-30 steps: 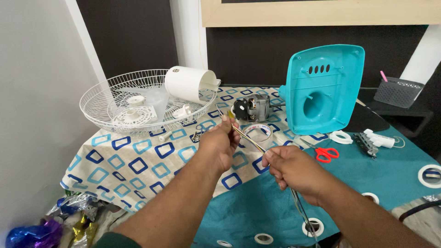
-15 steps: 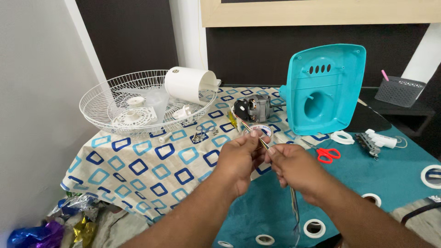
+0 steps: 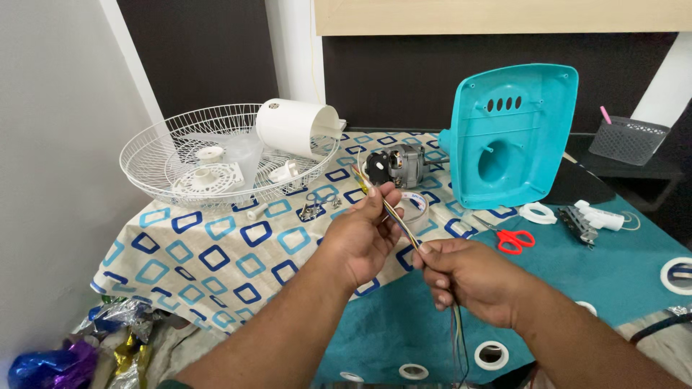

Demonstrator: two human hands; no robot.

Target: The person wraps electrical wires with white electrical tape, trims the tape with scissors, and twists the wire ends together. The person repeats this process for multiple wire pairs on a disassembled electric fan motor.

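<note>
My left hand (image 3: 362, 238) pinches a bundle of thin coloured wires (image 3: 404, 225) near its upper end, thumb and fingers closed on it. My right hand (image 3: 472, 277) grips the same bundle lower down; the wires hang from it toward the bottom edge. The bundle runs up toward a small electric fan motor (image 3: 395, 166) lying on the patterned cloth (image 3: 216, 248) just beyond my hands. Both hands are held above the table, close together.
A white wire fan guard (image 3: 155, 155) holds a white cylinder housing (image 3: 292, 127) and white plastic parts. A teal fan housing (image 3: 508, 133) stands right. Red-handled scissors (image 3: 513, 238), a tape roll (image 3: 414, 204), screws (image 3: 311, 210) and white rings lie about; a grey basket (image 3: 631, 139) sits far right.
My left hand has slid along the wires and shifted slightly right, closer to my right hand. The right hand stays gripping the bundle at about the same place.
</note>
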